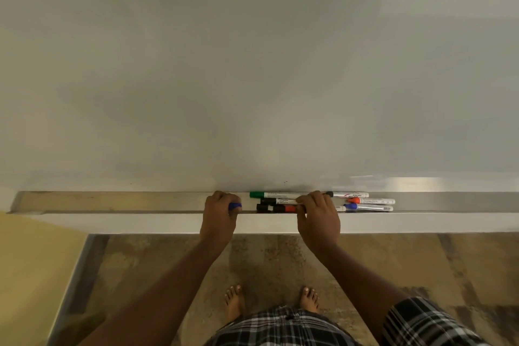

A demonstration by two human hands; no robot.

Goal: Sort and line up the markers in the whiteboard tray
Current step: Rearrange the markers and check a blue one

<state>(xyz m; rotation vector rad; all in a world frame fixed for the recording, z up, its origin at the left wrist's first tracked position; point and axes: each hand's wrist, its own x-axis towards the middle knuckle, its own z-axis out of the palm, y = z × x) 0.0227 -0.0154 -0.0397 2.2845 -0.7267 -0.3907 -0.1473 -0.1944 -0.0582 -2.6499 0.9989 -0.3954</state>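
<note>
A long metal whiteboard tray (112, 202) runs across the view below the whiteboard (252, 64). My left hand (220, 215) is closed around a blue-capped marker (235, 206) whose cap sticks out to the right. My right hand (317, 213) rests over the middle of the marker group, fingers curled onto a red-and-black marker (280, 208). Between the hands lie a green-capped marker (269, 194) and a black-capped one (276, 201). Right of my right hand lie a black-capped marker (348, 194), a red-capped one (370, 201) and a blue-capped one (368, 207).
The tray's left end (16, 202) stops near a yellow wall (28, 261). Below the tray is a brown mottled floor (280, 261) with my bare feet (234, 300) on it. The left stretch of the tray holds nothing.
</note>
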